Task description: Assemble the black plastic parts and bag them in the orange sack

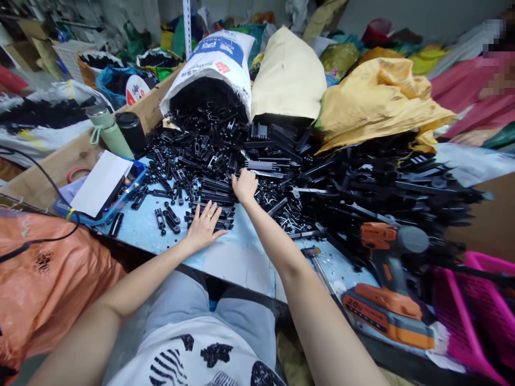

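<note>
My left hand [206, 227] lies flat with its fingers spread, the fingertips on a row of black slotted plastic parts [192, 216] near the table's front. Beyond it, my right hand [245, 186] is curled, fingers pointing down, at the right end of a stack of long black parts [215, 188]. What its fingertips hold, if anything, is hidden. Just past that hand lie a silver wrench [269, 174] and black forked pieces [261, 165]. Small metal screws [290, 219] are heaped to its right. A few loose black links [172, 219] lie left of my left hand.
A white sack [219, 53] spills black parts at the back, beside a cream sack [287, 75] and a yellow sack [378, 102]. An orange and grey cordless drill [388, 289] stands at right, near pink baskets [462, 321]. A blue tray [82, 219] and a green bottle [110, 131] are left.
</note>
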